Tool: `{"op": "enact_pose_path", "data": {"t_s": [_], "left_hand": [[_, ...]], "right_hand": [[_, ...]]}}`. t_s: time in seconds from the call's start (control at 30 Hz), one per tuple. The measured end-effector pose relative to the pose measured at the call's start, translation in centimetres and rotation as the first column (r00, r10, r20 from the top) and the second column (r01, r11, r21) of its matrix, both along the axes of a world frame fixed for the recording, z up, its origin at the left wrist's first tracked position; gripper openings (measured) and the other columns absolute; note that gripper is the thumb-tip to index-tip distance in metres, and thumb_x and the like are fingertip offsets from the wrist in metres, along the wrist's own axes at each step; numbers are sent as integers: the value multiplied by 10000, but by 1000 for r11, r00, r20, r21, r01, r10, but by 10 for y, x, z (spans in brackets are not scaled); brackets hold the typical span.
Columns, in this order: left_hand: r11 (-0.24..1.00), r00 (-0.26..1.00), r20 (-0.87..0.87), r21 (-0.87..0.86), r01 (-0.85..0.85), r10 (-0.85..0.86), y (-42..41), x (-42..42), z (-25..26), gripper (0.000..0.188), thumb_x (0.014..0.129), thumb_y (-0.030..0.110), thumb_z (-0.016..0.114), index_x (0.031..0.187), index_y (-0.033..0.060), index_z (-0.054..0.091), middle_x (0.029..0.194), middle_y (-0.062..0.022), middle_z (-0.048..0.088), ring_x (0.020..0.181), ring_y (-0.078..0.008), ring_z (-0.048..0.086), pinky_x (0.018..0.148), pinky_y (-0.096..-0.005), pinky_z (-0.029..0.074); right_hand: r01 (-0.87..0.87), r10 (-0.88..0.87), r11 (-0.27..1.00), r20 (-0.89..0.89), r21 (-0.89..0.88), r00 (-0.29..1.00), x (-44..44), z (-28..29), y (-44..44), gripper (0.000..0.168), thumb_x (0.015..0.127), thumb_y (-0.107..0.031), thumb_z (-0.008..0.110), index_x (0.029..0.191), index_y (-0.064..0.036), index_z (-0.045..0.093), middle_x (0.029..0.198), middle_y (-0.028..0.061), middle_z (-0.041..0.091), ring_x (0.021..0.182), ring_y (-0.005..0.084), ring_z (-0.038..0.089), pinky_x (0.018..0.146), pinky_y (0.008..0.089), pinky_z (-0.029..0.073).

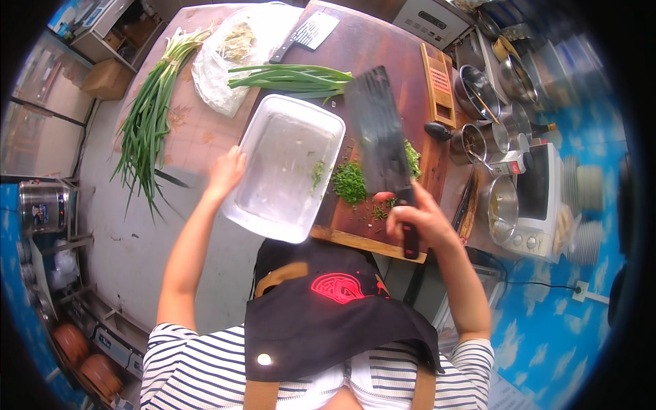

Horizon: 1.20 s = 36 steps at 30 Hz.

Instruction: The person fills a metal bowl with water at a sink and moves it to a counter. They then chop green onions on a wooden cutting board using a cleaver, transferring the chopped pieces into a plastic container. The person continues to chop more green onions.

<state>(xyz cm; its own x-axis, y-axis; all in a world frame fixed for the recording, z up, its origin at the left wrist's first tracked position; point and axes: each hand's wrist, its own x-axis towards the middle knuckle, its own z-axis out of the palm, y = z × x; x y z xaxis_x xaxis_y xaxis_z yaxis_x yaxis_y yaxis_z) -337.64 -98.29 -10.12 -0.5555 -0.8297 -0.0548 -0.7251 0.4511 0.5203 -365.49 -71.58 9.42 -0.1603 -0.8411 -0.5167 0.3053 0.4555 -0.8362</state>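
Observation:
My left hand (228,171) grips the left rim of a white plastic tub (277,169), which tilts at the front edge of the wooden cutting board (359,230). A few green bits cling inside the tub's right side. My right hand (423,215) holds a wide-bladed cleaver (376,123) by its dark handle, the blade blurred and over the board. Beside the blade lies a pile of chopped green onion (349,182), and more chopped greens (411,160) show past its right edge. A small reddish piece (383,197) sits below the blade, partly hidden.
Whole green onions (292,81) lie behind the tub, near a second cleaver (310,36) and a plastic bag (220,77). A large green onion bunch (154,113) rests at left. On the right are a wooden grater (439,84), steel pots (469,143), a steel bowl (501,210) and a microwave (535,200).

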Motion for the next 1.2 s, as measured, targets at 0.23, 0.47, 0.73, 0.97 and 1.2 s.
{"op": "enact_pose_path", "data": {"t_s": [0.23, 0.47, 0.73, 0.97, 1.2], "left_hand": [[998, 994, -106, 56, 24, -18, 3, 3, -8, 352, 935, 321, 323, 917, 35, 527, 903, -255, 572, 876, -450, 530, 727, -508, 412], [985, 994, -99, 169, -24, 41, 8, 7, -5, 367, 921, 325, 350, 1007, 25, 543, 938, -248, 578, 894, -431, 543, 735, -474, 426], [647, 984, 131, 741, -179, 122, -12, -14, 33, 435, 798, 388, 468, 1066, 58, 561, 864, -48, 595, 752, -152, 567, 593, -307, 437], [675, 981, -5, 727, -128, 192, 45, 14, 13, 517, 803, 312, 432, 1227, 17, 466, 1092, -84, 534, 978, -203, 512, 851, -371, 412], [326, 441, -156, 881, -342, 884, 226, 86, 0, 338, 804, 229, 482, 1051, 0, 509, 953, -101, 550, 921, -235, 541, 833, -360, 446]], "right_hand": [[-532, 207, 822, -977, 200, -48, 39, -99, -16, 612, 746, -106, 579, 1322, -228, 411, 698, 93, 485, 600, 234, 577, 486, 354, 482], [-540, 267, 783, -951, 309, -156, -10, -98, 61, 619, 756, -66, 524, 1334, -242, 391, 680, 76, 463, 592, 199, 556, 471, 330, 471], [25, 32, 997, -735, 66, 677, -89, -73, 128, 509, 752, -72, 597, 1246, -47, 481, 1105, 191, 597, 1043, 253, 586, 873, 309, 449], [15, 47, 997, -803, 69, 593, -201, -149, 104, 480, 749, -126, 608, 1214, -50, 517, 826, 196, 621, 770, 197, 635, 700, 329, 473], [-293, 230, 954, -794, 68, 563, -218, -172, 93, 521, 735, -136, 594, 1245, -113, 489, 853, 248, 606, 812, 362, 619, 706, 385, 480]]}}
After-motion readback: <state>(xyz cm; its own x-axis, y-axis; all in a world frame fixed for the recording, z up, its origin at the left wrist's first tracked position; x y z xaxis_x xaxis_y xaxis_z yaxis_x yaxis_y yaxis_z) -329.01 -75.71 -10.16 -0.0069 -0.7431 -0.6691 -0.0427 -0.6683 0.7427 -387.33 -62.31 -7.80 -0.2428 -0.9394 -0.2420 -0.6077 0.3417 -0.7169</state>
